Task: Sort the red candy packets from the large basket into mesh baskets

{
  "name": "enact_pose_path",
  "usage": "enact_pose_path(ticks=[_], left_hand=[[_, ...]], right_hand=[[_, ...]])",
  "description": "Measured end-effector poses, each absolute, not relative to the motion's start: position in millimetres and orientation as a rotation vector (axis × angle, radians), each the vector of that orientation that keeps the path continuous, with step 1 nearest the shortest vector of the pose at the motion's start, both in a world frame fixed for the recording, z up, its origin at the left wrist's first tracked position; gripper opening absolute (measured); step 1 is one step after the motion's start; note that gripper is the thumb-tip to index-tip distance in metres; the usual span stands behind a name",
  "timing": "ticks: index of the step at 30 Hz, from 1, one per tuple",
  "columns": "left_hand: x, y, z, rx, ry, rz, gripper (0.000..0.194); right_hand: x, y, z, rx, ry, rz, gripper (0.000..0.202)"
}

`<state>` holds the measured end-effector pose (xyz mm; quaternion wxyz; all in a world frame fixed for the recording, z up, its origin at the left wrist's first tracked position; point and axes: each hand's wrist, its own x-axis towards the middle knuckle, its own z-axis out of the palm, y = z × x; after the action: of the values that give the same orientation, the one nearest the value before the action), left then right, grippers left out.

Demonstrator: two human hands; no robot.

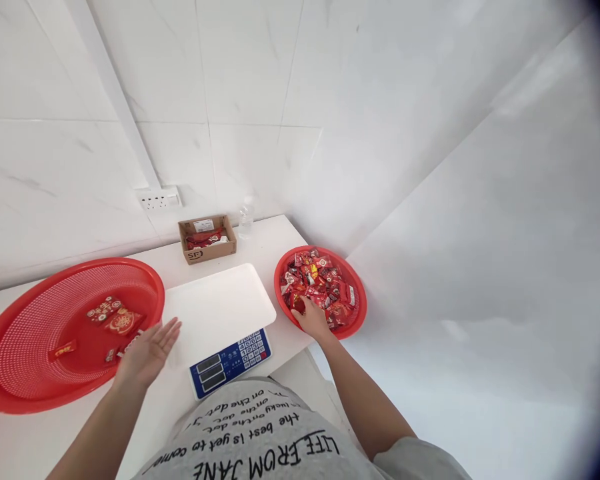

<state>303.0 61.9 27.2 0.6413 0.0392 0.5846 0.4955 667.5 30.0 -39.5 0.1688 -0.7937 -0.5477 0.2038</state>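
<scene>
A small red basket (362, 303) on the right is full of red-wrapped packets (333, 283). My right hand (311, 319) reaches over its near left edge, fingers curled down among the packets; whatever the fingertips hold is too small to name. My left hand (147, 350) is palm up with fingers spread, holding nothing, between the large red basket (25, 333) and the white scale tray (220, 303). Inside the large basket lie several red packets (123, 321), some near my left hand. The scale's blue keypad panel (231, 360) faces me below the tray.
Behind the scale stands a cardboard box (210, 252) with red packets inside. A clear plastic bottle (246, 219) is to its right, by the wall. A wall socket (159, 199) is above the white table (290, 343). A wall rises along the right side.
</scene>
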Motion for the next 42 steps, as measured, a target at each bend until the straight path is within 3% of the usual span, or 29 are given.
enact_pose_path(ticks=[5,9,15,20,27,32,36,42], left_hand=[[364,50,39,0.227,1.242,0.915,0.013],[389,41,45,0.377,1.201,0.788,0.026],[431,34,55,0.622,1.132,0.594,0.032],[489,30,69,0.708,0.929,0.455,0.037],[518,31,73,0.856,0.936,0.6,0.034],[512,32,66,1.059,1.057,0.637,0.031],[507,33,63,0.955,1.043,0.677,0.031],[492,35,63,0.91,0.982,0.711,0.027]], right_hand=[[673,48,-48,-2.375,-1.637,0.606,0.069],[679,58,-44,-2.287,-1.45,0.673,0.064],[699,44,-5,-1.418,-0.884,1.212,0.061],[689,26,35,-0.878,-0.857,1.545,0.048],[685,17,50,-0.907,-0.834,1.621,0.052],[694,23,43,-1.157,-0.732,1.522,0.033],[701,25,45,-1.286,-0.66,1.418,0.041],[694,25,56,-1.326,-0.806,1.553,0.044]])
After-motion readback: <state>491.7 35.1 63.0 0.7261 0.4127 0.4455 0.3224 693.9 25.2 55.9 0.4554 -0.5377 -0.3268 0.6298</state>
